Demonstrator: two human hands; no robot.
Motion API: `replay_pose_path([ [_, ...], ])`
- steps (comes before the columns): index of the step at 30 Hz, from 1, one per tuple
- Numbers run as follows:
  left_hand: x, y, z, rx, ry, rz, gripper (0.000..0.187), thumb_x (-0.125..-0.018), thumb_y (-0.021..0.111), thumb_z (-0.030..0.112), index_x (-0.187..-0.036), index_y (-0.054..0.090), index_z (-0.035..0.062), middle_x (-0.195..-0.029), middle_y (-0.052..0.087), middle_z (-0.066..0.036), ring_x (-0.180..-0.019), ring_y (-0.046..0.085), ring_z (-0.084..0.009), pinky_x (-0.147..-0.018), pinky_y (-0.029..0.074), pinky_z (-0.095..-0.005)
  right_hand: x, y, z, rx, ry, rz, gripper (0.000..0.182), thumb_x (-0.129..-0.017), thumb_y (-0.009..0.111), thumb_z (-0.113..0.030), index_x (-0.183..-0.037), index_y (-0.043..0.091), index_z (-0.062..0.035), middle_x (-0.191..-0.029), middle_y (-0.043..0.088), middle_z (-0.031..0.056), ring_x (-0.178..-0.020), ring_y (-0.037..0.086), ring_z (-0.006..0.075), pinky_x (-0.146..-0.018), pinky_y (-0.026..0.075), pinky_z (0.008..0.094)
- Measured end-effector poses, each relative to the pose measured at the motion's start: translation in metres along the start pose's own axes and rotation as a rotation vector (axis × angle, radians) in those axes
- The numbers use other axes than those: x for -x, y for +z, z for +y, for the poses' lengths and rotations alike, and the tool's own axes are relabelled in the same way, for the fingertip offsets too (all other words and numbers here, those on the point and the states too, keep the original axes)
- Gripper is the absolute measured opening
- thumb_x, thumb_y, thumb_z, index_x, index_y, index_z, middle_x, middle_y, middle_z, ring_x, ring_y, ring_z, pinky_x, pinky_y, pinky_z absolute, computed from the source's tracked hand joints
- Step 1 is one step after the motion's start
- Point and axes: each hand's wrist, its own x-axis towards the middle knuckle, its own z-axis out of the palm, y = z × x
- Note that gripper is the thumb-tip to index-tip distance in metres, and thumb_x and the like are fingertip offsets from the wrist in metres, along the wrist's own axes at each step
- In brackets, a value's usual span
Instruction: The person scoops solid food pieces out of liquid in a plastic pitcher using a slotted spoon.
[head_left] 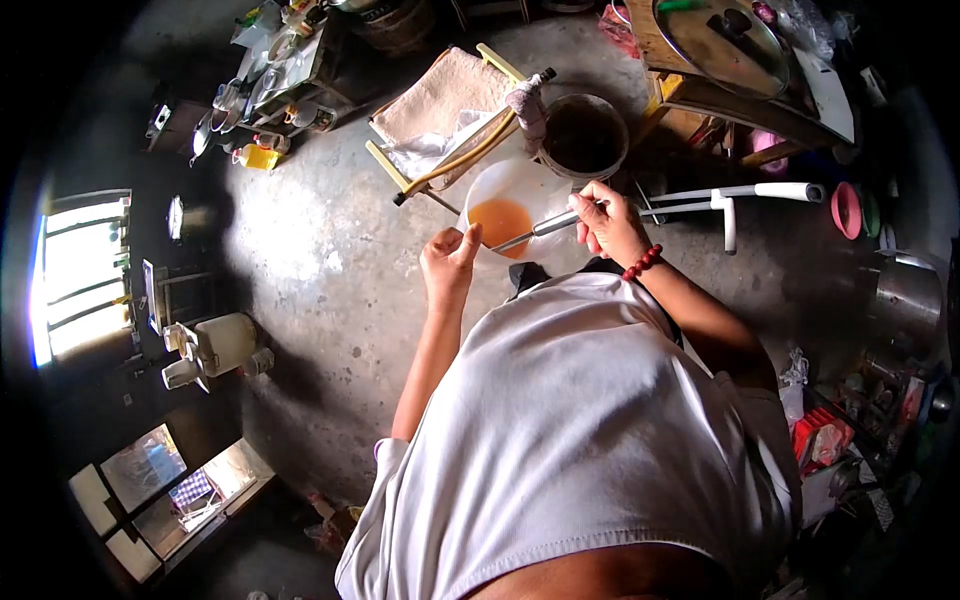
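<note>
Bare concrete floor (pixel 300 250) below. My left hand (pixel 447 262) pinches the translucent plastic bowl (pixel 515 205) of orange liquid at seven o'clock; my right hand (pixel 608 222) grips the metal spoon (pixel 545 228). Light, sloshy: I'd hold the rim.

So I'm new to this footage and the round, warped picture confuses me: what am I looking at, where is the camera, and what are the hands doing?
It is one picture, taken by a wide-angle camera worn on a person's head and looking straight down, which is why the edges curve and go dark. There is no machine here, only a person in a white shirt using bare hands.

The left hand grips the rim of a pale bowl with orange liquid in it. The right hand, with a red bead bracelet on its wrist, holds a metal utensil whose tip reaches into the liquid.

Below them is a concrete floor. On it stand a dark bucket, a wooden frame with a cloth over it, and a white pipe. A large lid lies on a table at the top right.
</note>
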Motion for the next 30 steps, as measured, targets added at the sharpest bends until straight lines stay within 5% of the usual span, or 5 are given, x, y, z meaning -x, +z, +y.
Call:
replay_pose_path([
  [30, 0.003, 0.005, 0.010, -0.080, -0.054, -0.010, 0.053, -0.074, 0.069, 0.048, -0.063, 0.059, -0.0029, -0.052, 0.051, -0.005, -0.053, 0.047, -0.0103, -0.052, 0.041, -0.0277, 0.024, -0.024, -0.028, 0.184, -0.095, 0.170, 0.028, -0.091, 0.054, -0.030, -0.094, 0.062, -0.0032, -0.059, 0.055, 0.0022, -0.043, 0.048, 0.0044, -0.037, 0.036, 0.0183],
])
